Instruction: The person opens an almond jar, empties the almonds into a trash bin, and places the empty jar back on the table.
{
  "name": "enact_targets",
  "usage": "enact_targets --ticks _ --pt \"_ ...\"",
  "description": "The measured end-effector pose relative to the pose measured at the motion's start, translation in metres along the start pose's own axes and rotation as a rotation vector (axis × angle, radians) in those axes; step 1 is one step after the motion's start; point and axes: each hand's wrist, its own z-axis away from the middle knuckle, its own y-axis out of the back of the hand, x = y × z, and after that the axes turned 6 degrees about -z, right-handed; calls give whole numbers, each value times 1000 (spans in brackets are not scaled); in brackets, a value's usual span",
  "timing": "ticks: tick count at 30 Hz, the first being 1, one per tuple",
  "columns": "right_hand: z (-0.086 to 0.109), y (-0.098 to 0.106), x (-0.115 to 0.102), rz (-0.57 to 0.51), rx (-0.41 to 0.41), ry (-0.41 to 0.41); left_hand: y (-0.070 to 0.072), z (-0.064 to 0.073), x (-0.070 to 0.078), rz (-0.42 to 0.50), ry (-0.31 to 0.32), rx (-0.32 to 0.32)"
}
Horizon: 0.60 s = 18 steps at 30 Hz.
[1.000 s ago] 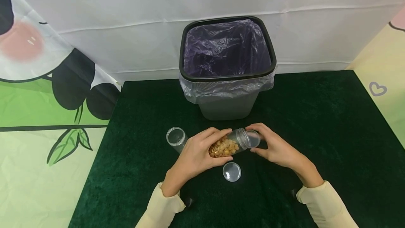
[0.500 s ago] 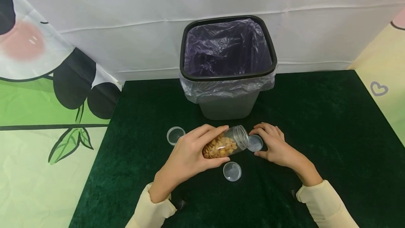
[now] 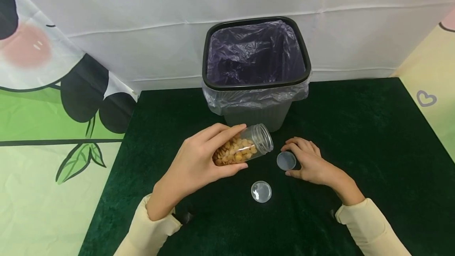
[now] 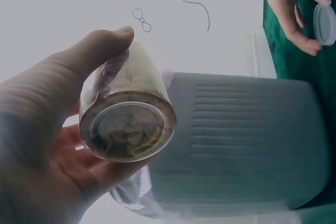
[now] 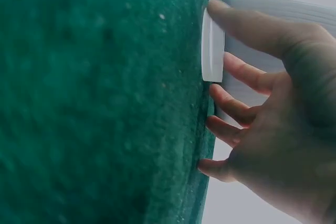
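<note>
Presently a clear jar (image 3: pixel 245 145), partly filled with small tan pellets (image 3: pixel 232 152), is held in the left hand (image 3: pixel 193 165) above the dark green surface (image 3: pixel 355 129). The jar is gripped with the fingers curled over its top side and the thumb under it, and it is tilted with its open, threaded mouth pointed to the right and slightly up, toward the bin. From the left wrist view the jar's round base (image 4: pixel 126 129) is seen end-on, cradled between thumb and fingers, with the ribbed grey wall of the bin (image 4: pixel 247 140) just behind it.

A clear round lid (image 3: pixel 286 160) is pinched at its edge by the right hand (image 3: pixel 309 163), thumb and forefinger closed on it, just to the right of the jar's mouth and apart from it. In the right wrist view the lid (image 5: pixel 212 45) is seen touching the green surface, with the other fingers resting on the cloth below it.

A second clear lid (image 3: pixel 261 191) lies flat on the surface, nearer the person, between the two forearms and untouched. A grey bin (image 3: pixel 256 113), lined with a purple bag (image 3: pixel 254 52), stands at the far edge of the surface, directly behind the jar. Cream sleeves (image 3: pixel 369 228) are worn on both arms.
</note>
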Motion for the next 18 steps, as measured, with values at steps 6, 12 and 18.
enact_targets --ticks 6,12,18 --pt "-3 18 -4 -49 21 -31 18 -10 -2 22 -8 24" --pt "-6 54 -20 -141 145 -80 34 -25 -6 62 -25 52" --pt "-8 96 -42 -240 324 -124 54 -42 -11 29 -49 74"
